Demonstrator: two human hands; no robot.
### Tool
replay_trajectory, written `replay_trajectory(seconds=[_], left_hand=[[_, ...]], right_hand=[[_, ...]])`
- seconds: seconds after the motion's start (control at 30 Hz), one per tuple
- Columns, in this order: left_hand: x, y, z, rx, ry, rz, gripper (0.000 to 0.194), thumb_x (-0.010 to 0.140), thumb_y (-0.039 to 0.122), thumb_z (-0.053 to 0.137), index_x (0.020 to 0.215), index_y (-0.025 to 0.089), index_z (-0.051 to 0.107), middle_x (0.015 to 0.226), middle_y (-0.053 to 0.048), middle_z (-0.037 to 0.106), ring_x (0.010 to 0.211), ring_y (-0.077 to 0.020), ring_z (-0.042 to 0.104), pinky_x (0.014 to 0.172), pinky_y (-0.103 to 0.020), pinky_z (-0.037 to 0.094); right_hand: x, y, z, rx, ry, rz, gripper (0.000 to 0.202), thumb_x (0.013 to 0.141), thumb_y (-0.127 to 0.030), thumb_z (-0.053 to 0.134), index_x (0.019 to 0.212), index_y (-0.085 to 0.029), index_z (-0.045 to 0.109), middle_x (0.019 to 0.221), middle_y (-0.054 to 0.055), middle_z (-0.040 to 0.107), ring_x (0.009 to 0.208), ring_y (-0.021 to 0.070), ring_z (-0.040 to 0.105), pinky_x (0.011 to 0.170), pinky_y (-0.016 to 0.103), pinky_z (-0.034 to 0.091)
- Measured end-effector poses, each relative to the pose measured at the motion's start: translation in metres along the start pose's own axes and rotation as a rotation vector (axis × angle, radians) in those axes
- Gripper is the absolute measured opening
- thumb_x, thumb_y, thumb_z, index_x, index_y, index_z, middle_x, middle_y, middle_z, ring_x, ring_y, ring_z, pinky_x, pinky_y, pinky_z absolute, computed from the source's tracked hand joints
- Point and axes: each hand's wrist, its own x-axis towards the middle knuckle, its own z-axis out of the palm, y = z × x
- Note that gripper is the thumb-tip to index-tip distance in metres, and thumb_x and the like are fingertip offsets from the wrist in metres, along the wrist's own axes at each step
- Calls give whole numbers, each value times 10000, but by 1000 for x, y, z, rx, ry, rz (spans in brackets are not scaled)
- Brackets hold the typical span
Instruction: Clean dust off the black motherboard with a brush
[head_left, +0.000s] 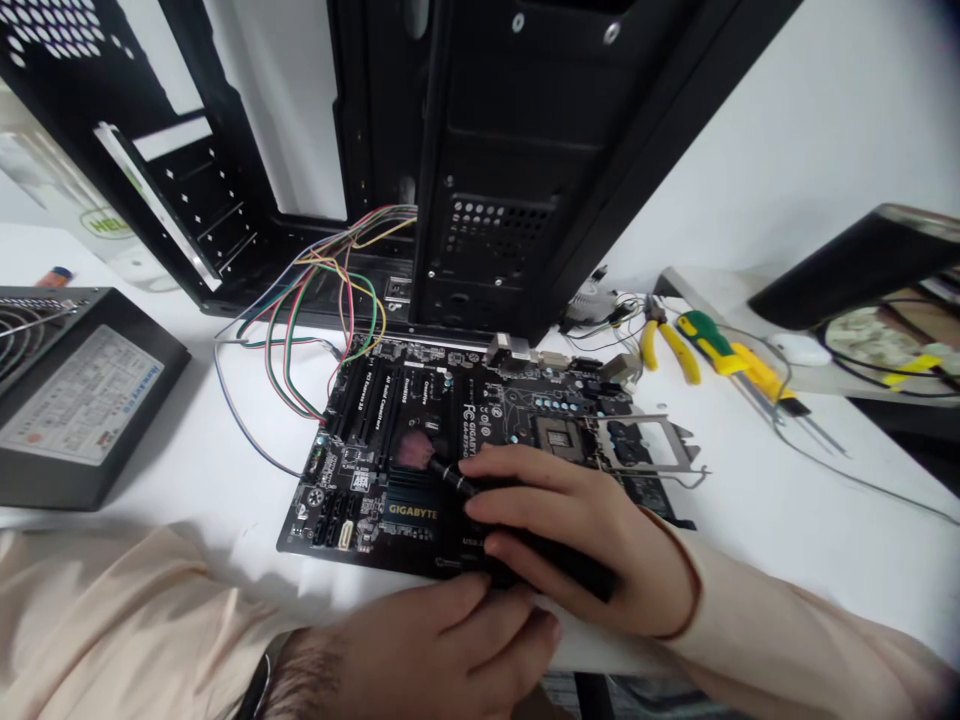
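Observation:
A black Gigabyte motherboard lies flat on the white table. My right hand is closed around the dark handle of a brush; its pinkish bristles rest over the slot area, just above the heatsink marked GIGABYTE. At the board's front edge, my left hand has its fingers curled, with thumb and fingertips against that edge. Further right on the board, the CPU socket shows beside its raised metal frame. Thin coloured wires run from the case to the board's left side.
Behind the board stands an open black computer case. A power supply sits at the left. Yellow-handled pliers, a green-and-yellow screwdriver and another yellow-handled tool lie at the right, near a grey cable.

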Motion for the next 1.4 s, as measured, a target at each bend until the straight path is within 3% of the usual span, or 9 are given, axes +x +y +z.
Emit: replay_trajectory(seconds=[0.13, 0.3, 0.5, 0.67, 0.77, 0.87, 1.0, 1.2, 1.4], left_hand=[[-1, 0, 2, -7, 37, 5, 318, 996, 200, 364, 1107, 213, 662, 1220, 42, 628, 1108, -140, 536, 905, -266, 395], [0, 0, 0, 10, 7, -18, 326, 997, 197, 355, 1182, 184, 623, 1184, 32, 647, 1075, -147, 551, 890, -272, 405], [-3, 0, 2, -7, 22, -1, 288, 987, 229, 399, 1139, 189, 640, 1217, 9, 629, 1105, -134, 534, 910, -268, 401], [-2, 1, 3, -16, 6, -16, 289, 979, 216, 401, 1117, 195, 655, 1206, 23, 632, 1089, -155, 541, 904, -290, 409], [-1, 0, 3, -31, 7, 3, 274, 979, 224, 414, 1066, 206, 674, 1237, 18, 617, 1113, -146, 529, 916, -280, 399], [-1, 0, 2, -26, 25, -7, 318, 996, 204, 361, 1090, 201, 665, 1214, 25, 631, 1105, -141, 532, 917, -274, 391], [0, -1, 1, -20, 20, -15, 354, 1005, 177, 315, 1153, 183, 637, 1190, 40, 640, 1082, -144, 541, 893, -282, 404], [-2, -1, 2, -25, 29, 4, 313, 997, 192, 362, 1102, 199, 656, 1234, 33, 619, 1101, -135, 535, 908, -273, 401], [-1, 2, 0, 9, -18, -11, 317, 987, 201, 375, 1195, 168, 612, 1219, 23, 621, 1086, -149, 544, 883, -285, 425]], right_hand=[[-2, 1, 1, -36, 70, 42, 193, 882, -131, 531, 1062, -153, 595, 1145, 124, 631, 1098, 120, 595, 938, 212, 503], [-2, 0, 0, -6, -6, -44, 191, 906, -185, 517, 1080, -159, 590, 1133, 112, 659, 1117, 135, 597, 1050, 300, 437], [-2, 2, 0, -247, 57, -65, 180, 901, -162, 526, 1067, -162, 595, 1137, 134, 655, 1103, 166, 606, 992, 365, 477], [-1, 1, 1, -105, 25, -96, 179, 926, -209, 495, 1062, -154, 598, 1126, 124, 658, 1078, 149, 611, 987, 326, 475], [1, 1, -1, -170, 28, -44, 147, 896, -173, 537, 1010, -157, 628, 1116, 123, 661, 1008, 165, 627, 918, 331, 507], [0, 1, -1, -186, 74, -32, 157, 884, -157, 549, 1020, -162, 628, 1154, 127, 634, 1042, 171, 602, 917, 334, 500], [-3, 1, 3, -75, 29, -24, 165, 902, -182, 530, 1045, -168, 612, 1188, 120, 609, 1085, 156, 583, 877, 272, 515], [-2, 2, 2, -230, 67, -31, 161, 901, -150, 510, 1027, -165, 608, 1167, 143, 611, 1031, 188, 602, 829, 324, 539], [-1, -1, -1, -155, -39, -91, 146, 914, -172, 492, 1027, -168, 584, 1132, 130, 649, 1094, 165, 604, 986, 367, 475]])
